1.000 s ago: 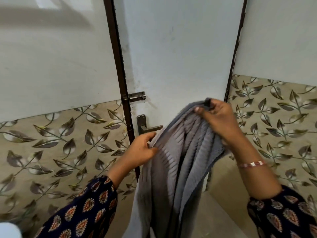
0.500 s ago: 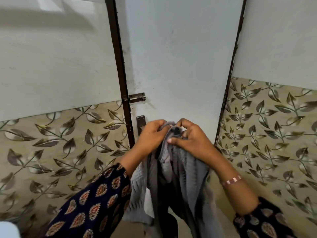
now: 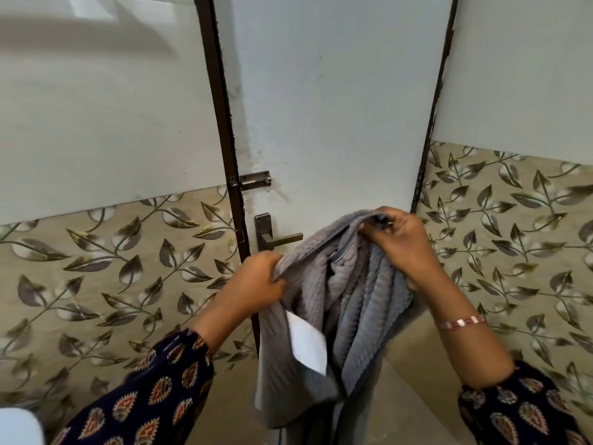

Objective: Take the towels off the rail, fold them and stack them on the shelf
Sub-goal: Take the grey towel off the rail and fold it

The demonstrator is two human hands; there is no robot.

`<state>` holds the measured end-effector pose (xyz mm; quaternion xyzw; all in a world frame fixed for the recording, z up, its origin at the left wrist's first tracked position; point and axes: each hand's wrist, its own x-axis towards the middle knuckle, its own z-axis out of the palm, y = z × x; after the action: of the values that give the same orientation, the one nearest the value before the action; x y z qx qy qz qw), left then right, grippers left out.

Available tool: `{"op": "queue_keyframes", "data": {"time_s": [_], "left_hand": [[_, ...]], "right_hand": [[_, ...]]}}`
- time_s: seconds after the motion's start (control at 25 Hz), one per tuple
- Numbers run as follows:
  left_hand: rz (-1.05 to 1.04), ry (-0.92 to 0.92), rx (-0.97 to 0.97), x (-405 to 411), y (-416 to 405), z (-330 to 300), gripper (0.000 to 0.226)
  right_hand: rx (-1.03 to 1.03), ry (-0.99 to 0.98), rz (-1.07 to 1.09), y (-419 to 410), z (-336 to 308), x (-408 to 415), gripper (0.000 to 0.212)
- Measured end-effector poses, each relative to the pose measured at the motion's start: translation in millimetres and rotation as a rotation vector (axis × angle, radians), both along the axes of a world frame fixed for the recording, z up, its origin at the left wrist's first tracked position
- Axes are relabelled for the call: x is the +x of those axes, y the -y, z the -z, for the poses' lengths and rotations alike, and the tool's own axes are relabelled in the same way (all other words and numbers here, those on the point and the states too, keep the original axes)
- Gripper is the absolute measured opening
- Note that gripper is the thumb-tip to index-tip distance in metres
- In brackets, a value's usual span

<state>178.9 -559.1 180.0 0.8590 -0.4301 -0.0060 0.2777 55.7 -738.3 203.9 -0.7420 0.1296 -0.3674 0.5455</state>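
A grey ribbed towel (image 3: 362,303) hangs in loose folds between my hands in front of a white door. My left hand (image 3: 260,281) grips its upper left edge, just below the door handle. Higher and to the right, my right hand (image 3: 401,242) pinches the top corner of the towel. A white label (image 3: 308,345) shows on the cloth's inner side. The towel's lower end runs out of view at the bottom. No rail or shelf is in view.
The white door (image 3: 330,107) stands straight ahead with a dark frame, a slide bolt (image 3: 255,180) and a lever handle (image 3: 277,240). Leaf-patterned tiles (image 3: 96,271) cover the lower walls on both sides. A white object (image 3: 16,425) sits at the bottom left corner.
My hands met at the towel's top half a second ago; now they have parted again, the right rising to the right, the left dropping lower left. The white label has come into sight.
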Motion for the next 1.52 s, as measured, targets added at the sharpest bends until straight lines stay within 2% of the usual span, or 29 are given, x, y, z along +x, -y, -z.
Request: {"op": "queue_keyframes", "data": {"time_s": [0.12,0.24,0.36,0.44,0.52,0.56,0.64,0.68,0.8,0.88,0.96,1.0,1.08,1.2,1.32,1.44,1.52], "left_hand": [[-0.176,-0.064,-0.017,9.4,-16.5,19.1,0.022],[-0.309,0.000,-0.094,15.3,-27.7,19.9,0.030],[-0.382,0.079,-0.069,19.3,-40.7,19.4,0.032],[-0.408,0.062,-0.072,27.0,-52.6,25.5,0.031],[-0.431,-0.123,-0.192,33.3,-65.3,31.8,0.024],[-0.428,-0.320,-0.303,32.0,-69.2,31.5,0.019],[-0.419,-0.743,-0.515,25.1,-68.7,30.2,0.013],[-0.446,-0.883,-0.562,21.7,-65.6,29.5,0.014],[-0.476,-1.102,-0.551,10.9,-48.1,21.5,0.026],[-0.424,-1.190,-0.584,3.4,-32.8,13.6,0.029],[-0.390,-1.170,-0.614,-3.1,-15.0,6.1,0.029],[-0.387,-1.130,-0.611,-7.1,-5.1,3.6,0.029],[-0.368,-1.088,-0.611,-16.5,14.7,0.6,0.029],[-0.268,-1.117,-0.667,-34.2,41.7,-2.3,0.022],[-0.155,-0.971,-0.683,-40.2,57.5,-8.6,0.019],[-0.043,-0.887,-0.694,-39.4,53.8,-16.4,0.029],[0.086,-0.845,-0.655,-36.7,42.0,-21.4,0.027]], "right_hand": [[0.030,0.021,0.111,22.0,-3.6,-5.3,0.016],[0.021,-0.018,0.132,30.1,-2.2,-5.6,0.013],[0.010,-0.004,0.165,34.5,-0.5,-8.7,0.018],[-0.002,-0.002,0.196,41.6,-0.7,-11.4,0.020],[-0.004,-0.015,0.224,48.2,-2.5,-14.9,0.013],[0.009,-0.018,0.230,51.1,-3.4,-16.4,0.006],[0.056,-0.037,0.244,60.7,-1.3,-14.9,0.013],[0.084,-0.057,0.253,65.9,1.5,-12.7,0.015],[0.167,-0.180,0.332,83.0,11.2,-1.2,0.015],[0.156,-0.384,0.343,94.0,13.2,4.2,0.030],[0.166,-0.541,0.308,90.1,6.0,3.1,0.024],[0.179,-0.543,0.270,84.6,1.5,1.9,0.018],[0.218,-0.489,0.131,63.0,-5.6,2.4,0.013],[0.292,-0.434,-0.059,27.5,3.8,12.3,0.022],[0.505,-0.326,-0.161,1.2,2.8,22.6,0.023],[0.629,-0.223,-0.235,-14.1,-10.5,24.1,0.020],[0.686,-0.155,-0.246,-22.5,-15.5,25.1,0.016]]}}
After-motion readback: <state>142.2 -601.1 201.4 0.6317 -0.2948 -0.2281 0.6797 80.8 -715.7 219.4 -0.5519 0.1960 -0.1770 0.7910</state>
